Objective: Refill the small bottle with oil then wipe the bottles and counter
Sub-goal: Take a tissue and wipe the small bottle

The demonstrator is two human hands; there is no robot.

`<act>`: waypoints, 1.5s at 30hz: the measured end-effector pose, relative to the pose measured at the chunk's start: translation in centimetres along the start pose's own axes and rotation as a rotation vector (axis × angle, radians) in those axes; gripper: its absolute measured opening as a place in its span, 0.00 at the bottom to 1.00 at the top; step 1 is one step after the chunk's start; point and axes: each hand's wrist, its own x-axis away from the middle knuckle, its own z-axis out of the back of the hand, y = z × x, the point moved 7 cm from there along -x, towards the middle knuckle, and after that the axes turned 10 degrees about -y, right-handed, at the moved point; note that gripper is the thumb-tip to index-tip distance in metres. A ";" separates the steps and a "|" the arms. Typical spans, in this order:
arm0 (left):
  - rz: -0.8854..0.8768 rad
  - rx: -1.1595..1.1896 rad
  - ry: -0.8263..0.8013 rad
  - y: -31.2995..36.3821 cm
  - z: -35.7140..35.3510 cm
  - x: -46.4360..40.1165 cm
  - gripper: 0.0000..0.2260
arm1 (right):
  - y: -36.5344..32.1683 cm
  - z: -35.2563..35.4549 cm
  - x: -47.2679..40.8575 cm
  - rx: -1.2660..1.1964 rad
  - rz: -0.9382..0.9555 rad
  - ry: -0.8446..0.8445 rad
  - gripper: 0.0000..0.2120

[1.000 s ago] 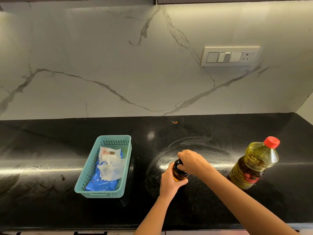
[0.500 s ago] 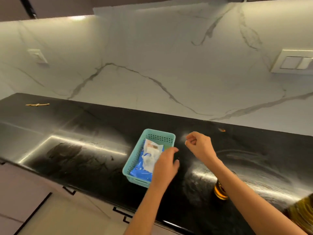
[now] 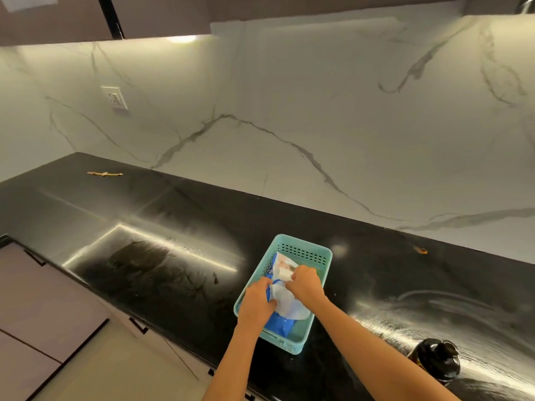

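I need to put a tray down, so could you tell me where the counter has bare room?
Widest free patch: left of the basket, up to the scrap by the far wall. Another lies between the basket and the small bottle. It is crowded inside the basket, where both hands, left and right, work the wipes pack.

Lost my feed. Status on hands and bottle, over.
Both hands in teal basket: left hand and right hand on wipes pack. Small bottle capped, standing right. Nothing in the way.
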 end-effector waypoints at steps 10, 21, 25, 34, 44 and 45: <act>0.022 -0.163 -0.049 -0.3 -1.2 -1.6 0.16 | 0.6 3.4 0.1 -0.359 0.051 0.011 0.03; -0.051 0.003 0.068 0.7 0.5 -1.2 0.14 | -1.4 10.4 2.6 -1.051 0.209 -0.095 0.04; 0.024 0.606 0.150 4.0 2.8 0.2 0.07 | -1.3 13.0 4.9 -1.175 0.328 -0.086 0.05; -0.132 1.085 -0.724 17.8 -5.2 1.4 0.31 | 3.4 16.9 11.8 -1.014 0.268 -0.160 0.10; -0.291 0.980 -0.787 25.9 -13.1 5.1 0.12 | 16.9 19.8 22.0 -1.207 0.074 0.047 0.11; -0.297 0.957 -0.793 26.4 -13.8 5.7 0.11 | 17.9 19.5 22.8 -1.252 0.069 0.057 0.11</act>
